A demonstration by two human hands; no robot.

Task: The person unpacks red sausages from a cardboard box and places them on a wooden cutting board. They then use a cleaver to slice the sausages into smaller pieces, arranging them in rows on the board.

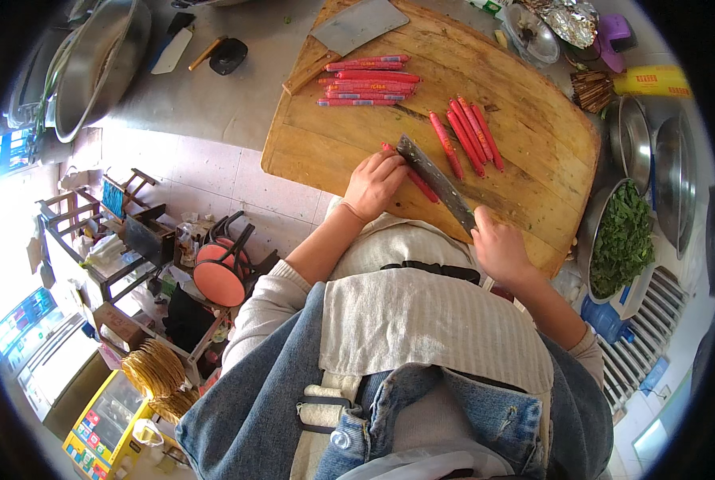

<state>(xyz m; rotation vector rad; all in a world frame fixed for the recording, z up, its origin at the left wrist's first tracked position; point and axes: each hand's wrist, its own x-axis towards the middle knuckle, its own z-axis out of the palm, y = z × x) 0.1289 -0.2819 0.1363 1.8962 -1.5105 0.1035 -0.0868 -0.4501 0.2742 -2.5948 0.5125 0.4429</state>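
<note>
My right hand (pixel 497 246) grips the handle of a dark-bladed kitchen knife (pixel 437 182), its blade slanting up and left over the near part of a wooden cutting board (pixel 525 112). Under that blade lies a red-wrapped sausage (pixel 421 186). The fingers of my left hand (pixel 376 184) close on the sausage's upper end, beside the knife tip. Just right of the blade, several red sausages (pixel 471 134) lie side by side. Further back on the left, a stack of more red sausages (pixel 371 82) rests near a cleaver (pixel 361 28) with a wooden handle.
To the right stands a bowl of chopped greens (pixel 621 240), with metal basins (pixel 631 140) behind it. Foil (pixel 567 20) and a yellow package (pixel 652 81) sit at the back right. A large metal bowl (pixel 101 64) is at far left. Red stools (pixel 219 282) stand on the floor.
</note>
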